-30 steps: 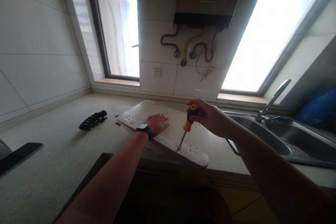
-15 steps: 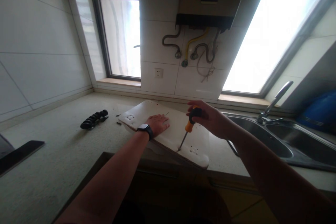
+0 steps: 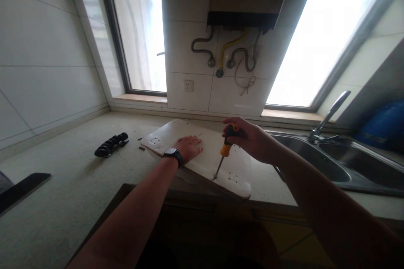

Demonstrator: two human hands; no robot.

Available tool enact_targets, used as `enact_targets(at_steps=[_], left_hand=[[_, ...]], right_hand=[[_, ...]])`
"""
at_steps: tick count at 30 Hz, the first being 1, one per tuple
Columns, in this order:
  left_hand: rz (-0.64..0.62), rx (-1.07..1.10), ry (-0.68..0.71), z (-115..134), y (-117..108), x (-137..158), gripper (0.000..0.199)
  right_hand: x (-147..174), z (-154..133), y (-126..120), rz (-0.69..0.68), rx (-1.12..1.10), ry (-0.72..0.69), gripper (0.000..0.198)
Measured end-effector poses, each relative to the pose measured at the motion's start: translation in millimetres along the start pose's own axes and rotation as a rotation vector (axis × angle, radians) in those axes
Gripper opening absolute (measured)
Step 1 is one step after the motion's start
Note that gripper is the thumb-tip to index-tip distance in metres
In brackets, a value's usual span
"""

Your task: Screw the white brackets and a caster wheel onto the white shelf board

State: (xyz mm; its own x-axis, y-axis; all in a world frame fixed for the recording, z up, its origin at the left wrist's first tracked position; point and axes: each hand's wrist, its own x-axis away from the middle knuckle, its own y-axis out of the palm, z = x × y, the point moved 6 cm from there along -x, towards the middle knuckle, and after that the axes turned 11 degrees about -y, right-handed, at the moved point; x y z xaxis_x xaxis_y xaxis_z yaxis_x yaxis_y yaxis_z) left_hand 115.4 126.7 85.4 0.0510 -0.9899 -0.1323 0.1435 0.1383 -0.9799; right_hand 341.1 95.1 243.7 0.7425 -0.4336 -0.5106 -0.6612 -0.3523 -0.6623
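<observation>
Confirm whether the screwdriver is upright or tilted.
Tilted: the screwdriver leans, its handle in the right hand farther right than its tip on the white panel.

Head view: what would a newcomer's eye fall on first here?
The orange-and-black screwdriver in the right hand, its tip down near the front edge of the white board. Then the left hand, flat on that board, a black watch at its wrist. Behind the sink, the right window glares white.

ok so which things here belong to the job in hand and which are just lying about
In use:
screwdriver, in the right hand
panel, under the left hand

Seemingly just lying about:
ribbed black thing
flat dark thing
small dark bits, though these may belong
</observation>
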Motion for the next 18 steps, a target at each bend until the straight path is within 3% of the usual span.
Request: enact_targets(at_steps=[3, 6, 10, 12, 14, 18], left_hand=[[-0.006, 0.001, 0.007, 0, -1, 0, 0.061], [-0.011, 0.0, 0.017, 1, -3, 1, 0.061], [-0.02, 0.0, 0.015, 2, -3, 1, 0.059], [-0.026, 0.003, 0.009, 2, -3, 1, 0.059], [-0.03, 0.007, 0.004, 1, -2, 0, 0.06], [-0.031, 0.007, 0.002, 1, -2, 0, 0.062]], right_hand=[[0, -4, -6, 0.086, 0.281, 0.062, 0.049], [1, -12, -5, 0.042, 0.432, 0.03, 0.052], [0, -13, 5, -0.086, 0.108, -0.082, 0.058], [0, -13, 7, -0.088, -0.052, -0.113, 0.055], [-1, -10, 5, -0.039, -0.026, -0.07, 0.048], [-2, -13, -4, 0.068, 0.251, 0.008, 0.045]])
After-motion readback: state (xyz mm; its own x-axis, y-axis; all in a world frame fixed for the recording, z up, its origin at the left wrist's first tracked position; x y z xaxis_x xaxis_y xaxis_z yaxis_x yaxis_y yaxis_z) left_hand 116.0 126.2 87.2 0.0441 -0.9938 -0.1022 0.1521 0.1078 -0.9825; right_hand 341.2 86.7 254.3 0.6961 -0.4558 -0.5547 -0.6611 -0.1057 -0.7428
